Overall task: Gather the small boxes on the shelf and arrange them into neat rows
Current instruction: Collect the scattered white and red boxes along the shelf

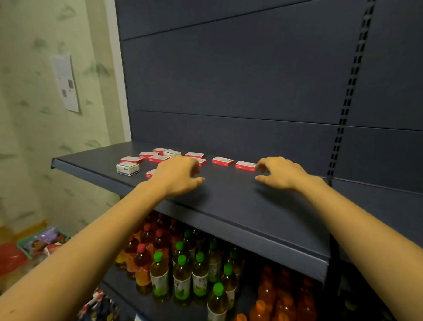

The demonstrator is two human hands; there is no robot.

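a person is reaching both hands onto a dark shelf (228, 197) where small red-and-white boxes (222, 160) are lying flat and scattered towards the back, bunched and askew at the left and strung out apart at the right; a thicker white box (127, 168) is sitting near the front left edge. the gathering step appears to be only getting under way, with no neat row showing yet. the left hand (178, 176) is hovering over the middle boxes, fingers loosely curled, thumb apart, gripping nothing that shows. the right hand (281, 173) is holding nothing, its fingers relaxed and just beside the end box (245, 165), thumb spread from them. the next move is likely calling for sliding the outlying boxes inward, gently, as they look light and apt to skid. bottles (181, 275) are crowding the level below
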